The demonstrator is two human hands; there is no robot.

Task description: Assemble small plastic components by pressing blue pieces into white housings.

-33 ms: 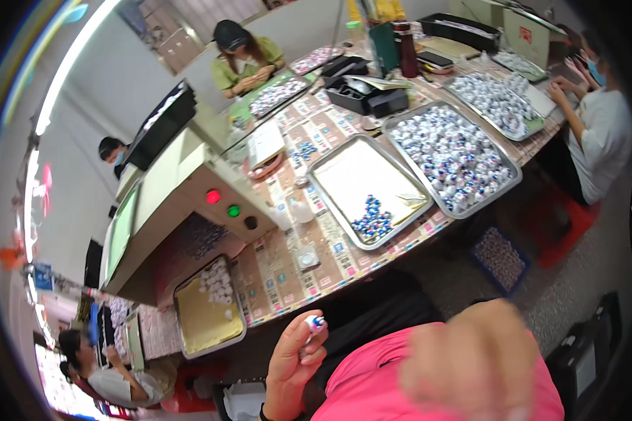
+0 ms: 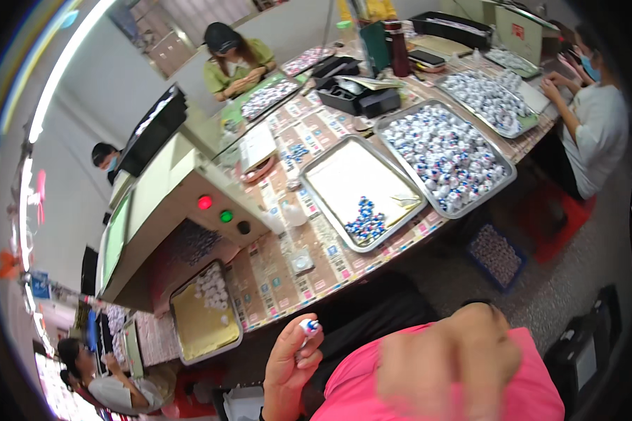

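- My left hand [image 2: 288, 358] is narrowed to a pinch: thumb and forefinger hold a small white ball with blue and red marks [image 2: 308, 328], its coloured side turned outward beyond the tips. I take it that gripping so near the edge leaves that side uncovered, while my other fingers curl beneath, perhaps to steady it.
- My right hand [image 2: 449, 361] is a blur over my pink top [image 2: 351, 368], well apart from the ball; I cannot tell whether its fingers are wide, narrow or holding anything.
- Ahead and to the right of my left fingers, on the table [image 2: 267, 284], lies a metal tray [image 2: 344, 175] with a pale lining. Small blue-and-white pieces [image 2: 366, 223] gather in its near corner, the part closest to my hands, likely for a short reach.
- Just past that tray, farther right of those fingers, a second metal tray [image 2: 510, 172] holds heaped white-and-blue balls [image 2: 448, 151]; its raised rim probably stops round things rolling away.
- Left of my left fingers, a yellow-lined tray [image 2: 200, 330] sits at the mouth of a cream box machine [image 2: 189, 179] with red and green lights. White balls [image 2: 213, 289] cluster at its far end, by the opening, perhaps because they come out there.
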